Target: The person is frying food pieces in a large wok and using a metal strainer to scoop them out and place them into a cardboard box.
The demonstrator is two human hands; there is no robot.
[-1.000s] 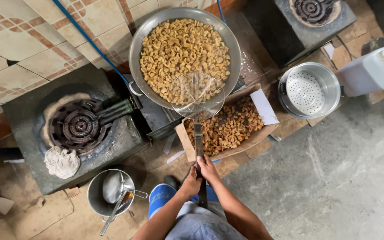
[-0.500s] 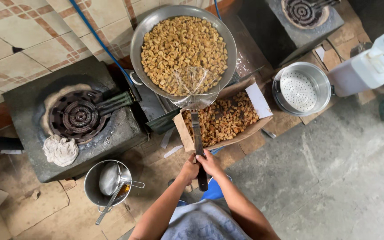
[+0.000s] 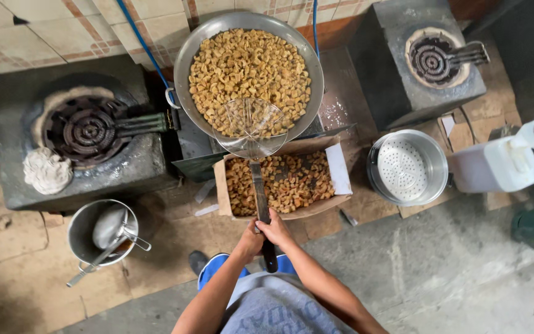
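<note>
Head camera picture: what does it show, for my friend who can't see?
Both hands grip a long skimmer over a big wok of golden snacks. A cardboard box of darker snacks sits below it.

Wok [image 3: 186,59] sits top center, cardboard box [image 3: 341,176] right below it, burners either side, bucket [image 3: 78,232] lower left, steamer pot [image 3: 437,185] right.

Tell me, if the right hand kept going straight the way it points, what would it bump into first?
The right hand points up along the skimmer handle, so it would probably meet the box of fried pieces first, then the wok. Height is hard to judge from above.
</note>
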